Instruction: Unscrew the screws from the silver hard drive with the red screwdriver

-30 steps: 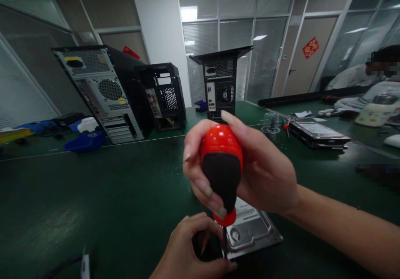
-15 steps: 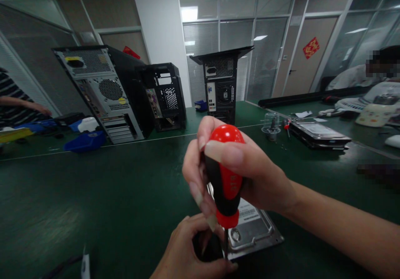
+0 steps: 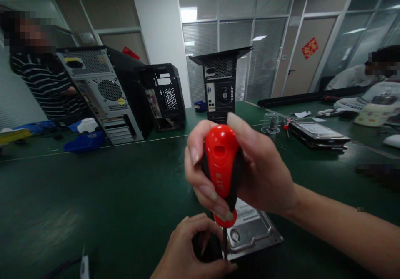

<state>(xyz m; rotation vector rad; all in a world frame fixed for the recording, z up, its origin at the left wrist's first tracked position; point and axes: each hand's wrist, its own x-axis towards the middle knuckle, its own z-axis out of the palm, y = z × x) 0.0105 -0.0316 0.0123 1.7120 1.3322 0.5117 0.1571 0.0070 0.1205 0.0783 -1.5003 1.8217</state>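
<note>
My right hand [image 3: 250, 166] is wrapped round the red-and-black handle of a screwdriver [image 3: 221, 170], held upright. Its thin shaft points down to the near left corner of a silver hard drive [image 3: 253, 231] lying flat on the green table [image 3: 93, 195]. My left hand [image 3: 190, 250] sits at the bottom edge, fingers curled round the shaft's tip and the drive's corner. The screw itself is hidden by my fingers.
Three computer cases [image 3: 103, 91] [image 3: 164, 95] [image 3: 220, 83] stand at the back of the table. A person in a striped shirt [image 3: 43, 83] stands at far left. Blue trays [image 3: 84, 139] lie near the cases. More hard drives [image 3: 318, 133] and another person [image 3: 375, 74] are at right.
My right hand has turned the screwdriver handle, so its red and black faces show differently. A person in a striped shirt has come into view at left.
</note>
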